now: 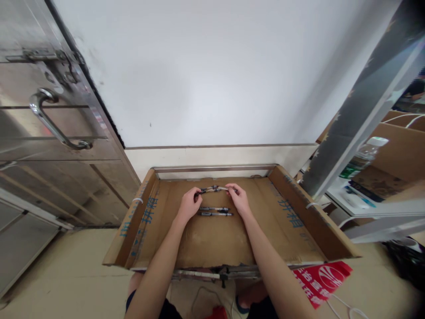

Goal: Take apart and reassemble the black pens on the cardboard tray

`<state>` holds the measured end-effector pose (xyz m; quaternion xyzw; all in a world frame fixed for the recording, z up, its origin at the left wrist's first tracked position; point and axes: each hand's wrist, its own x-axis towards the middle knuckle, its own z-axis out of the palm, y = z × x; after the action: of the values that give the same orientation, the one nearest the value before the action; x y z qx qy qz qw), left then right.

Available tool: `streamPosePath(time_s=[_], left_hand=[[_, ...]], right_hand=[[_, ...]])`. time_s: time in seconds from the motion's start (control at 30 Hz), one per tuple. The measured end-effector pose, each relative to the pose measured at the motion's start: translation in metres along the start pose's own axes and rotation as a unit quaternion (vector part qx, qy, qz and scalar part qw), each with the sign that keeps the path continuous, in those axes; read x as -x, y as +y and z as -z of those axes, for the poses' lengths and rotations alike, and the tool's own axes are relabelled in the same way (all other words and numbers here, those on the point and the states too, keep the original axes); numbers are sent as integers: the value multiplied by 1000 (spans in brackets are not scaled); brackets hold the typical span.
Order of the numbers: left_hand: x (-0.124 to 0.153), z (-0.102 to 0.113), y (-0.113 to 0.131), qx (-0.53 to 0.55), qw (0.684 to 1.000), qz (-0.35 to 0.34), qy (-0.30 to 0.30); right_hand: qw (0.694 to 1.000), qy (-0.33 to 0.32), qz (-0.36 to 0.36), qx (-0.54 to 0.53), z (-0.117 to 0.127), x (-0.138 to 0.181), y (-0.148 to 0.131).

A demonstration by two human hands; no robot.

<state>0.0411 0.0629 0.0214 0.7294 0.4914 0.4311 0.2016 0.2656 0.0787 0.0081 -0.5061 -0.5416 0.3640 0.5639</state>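
My left hand [191,202] is closed, pinching the outer end of a dark pen [208,189]. Opposite it, my right hand [237,197] pinches another slim pen [222,188] by its outer end. The inner ends of these two pens meet or overlap midway between my hands; I cannot tell whether they are joined. Just below, two more pens lie side by side on the cardboard, an upper pen [215,208] and a lower pen [215,214]. Both have black parts and clear barrels.
The cardboard tray [212,243] has raised side walls with blue printing. Behind it stands a white wall [212,79]. A metal door with a handle [56,119] is at left. At right, a plastic bottle [363,155] and cardboard box [401,155] sit on a shelf; a red sign [323,281] hangs below.
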Motion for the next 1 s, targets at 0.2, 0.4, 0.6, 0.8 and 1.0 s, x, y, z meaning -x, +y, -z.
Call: streamPosePath(time_s=[0.2,0.4,0.6,0.8,1.0], left_hand=[[0,0,-1,-9,1000,9,13],[-1,0,-2,-10,1000,2,12],[-1,-1,-2,2,1000,-9,7],[-1,-1,0,11,998,-50,-36],[-1,1,4,34,994,-79,-65]], right_hand=[[981,-82,107,137,-7,6,-2],[955,-113,156,225,-8,4,5],[940,-111,202,250,-8,4,1],[955,-86,213,190,-10,11,-12],[945,-136,234,183,-17,15,-15]])
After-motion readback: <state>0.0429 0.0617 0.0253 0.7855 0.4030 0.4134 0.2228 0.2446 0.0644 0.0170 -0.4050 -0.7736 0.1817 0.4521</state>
